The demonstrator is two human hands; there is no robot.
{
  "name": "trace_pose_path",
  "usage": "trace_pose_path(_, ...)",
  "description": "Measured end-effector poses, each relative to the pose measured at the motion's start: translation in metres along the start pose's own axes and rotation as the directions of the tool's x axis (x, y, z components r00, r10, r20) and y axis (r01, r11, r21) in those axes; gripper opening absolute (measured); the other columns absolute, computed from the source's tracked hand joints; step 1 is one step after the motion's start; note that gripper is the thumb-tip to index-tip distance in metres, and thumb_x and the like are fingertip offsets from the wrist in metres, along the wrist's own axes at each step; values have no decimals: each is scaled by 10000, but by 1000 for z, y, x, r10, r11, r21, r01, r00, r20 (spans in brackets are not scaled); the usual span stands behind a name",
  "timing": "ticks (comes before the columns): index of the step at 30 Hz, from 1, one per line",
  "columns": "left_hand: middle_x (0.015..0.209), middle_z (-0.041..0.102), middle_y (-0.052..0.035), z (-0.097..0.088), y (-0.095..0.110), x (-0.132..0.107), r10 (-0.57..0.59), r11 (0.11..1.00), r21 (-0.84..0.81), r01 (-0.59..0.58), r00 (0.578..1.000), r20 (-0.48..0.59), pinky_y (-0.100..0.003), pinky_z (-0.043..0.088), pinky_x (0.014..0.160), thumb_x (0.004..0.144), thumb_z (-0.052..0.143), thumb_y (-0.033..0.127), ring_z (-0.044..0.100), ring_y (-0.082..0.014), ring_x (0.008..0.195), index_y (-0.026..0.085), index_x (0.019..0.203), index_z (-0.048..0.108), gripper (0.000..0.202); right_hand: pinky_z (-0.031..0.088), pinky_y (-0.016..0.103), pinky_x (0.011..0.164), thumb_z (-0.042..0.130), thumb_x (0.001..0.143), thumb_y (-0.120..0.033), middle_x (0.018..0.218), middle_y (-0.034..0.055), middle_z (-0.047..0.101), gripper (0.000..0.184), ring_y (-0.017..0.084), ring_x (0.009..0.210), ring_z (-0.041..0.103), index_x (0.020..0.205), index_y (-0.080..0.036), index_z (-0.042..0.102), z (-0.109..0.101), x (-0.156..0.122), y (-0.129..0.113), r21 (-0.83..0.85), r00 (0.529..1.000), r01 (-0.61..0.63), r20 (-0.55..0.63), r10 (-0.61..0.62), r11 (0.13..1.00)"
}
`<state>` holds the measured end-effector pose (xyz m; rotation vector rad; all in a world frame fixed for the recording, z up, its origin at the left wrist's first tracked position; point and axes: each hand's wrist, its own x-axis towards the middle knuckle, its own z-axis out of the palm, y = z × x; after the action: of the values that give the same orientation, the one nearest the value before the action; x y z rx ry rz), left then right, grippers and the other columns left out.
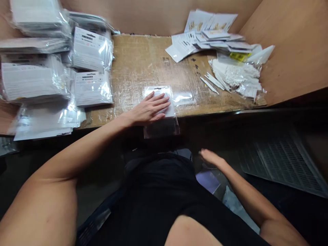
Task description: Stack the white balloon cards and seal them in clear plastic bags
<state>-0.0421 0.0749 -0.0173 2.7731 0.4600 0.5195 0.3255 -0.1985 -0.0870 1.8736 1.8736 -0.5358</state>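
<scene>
Head view: left hand (151,109) lies palm down and flat, fingers slightly spread, on a clear plastic packet (161,128) holding a white card; no pinch. Packet sits at the front edge of the cardboard-covered tabletop (138,61), lower end overhanging it. Handling, judged by look: very light, thin and floppy, film likely slippery, card inside adds mild stiffness. Best hold is thumb and fingers across the card area, not the loose film. Right hand (210,157) is below the tabletop edge near the lap, motion-blurred, nothing visible in it; can't tell the finger state. Around: stacks of bagged white packets (92,89) at left, loose white cards (202,37) at back right, white sticks (211,83) beside a bagged white bundle (233,75), and a grey grid mat (282,164) on the floor at right.
</scene>
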Motion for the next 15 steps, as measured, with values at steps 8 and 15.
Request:
trace_pose_path(8,1612,650,-137,4,20,-92,47,980,197,-37,998,-45,-578,493,1310,994,683,221,597,-346,1534,297,1696,502,729,462,526,1248,594,1120,-280,1616,100,662,453,311,1519,600,1566,-338,650,-93,84,-25,-288,412,518,-742,-529,806)
trace_pose_path(15,1299,822,-106,51,16,-94,-13,976,204,74,958,-287,-525,615,1148,1058,710,365,769,-294,1256,311,1375,770,327,501,483,1148,619,1122,-297,1432,92,793,277,266,1399,706,1355,-291,768,-104,137,-67,-318,162,750,-761,-628,579)
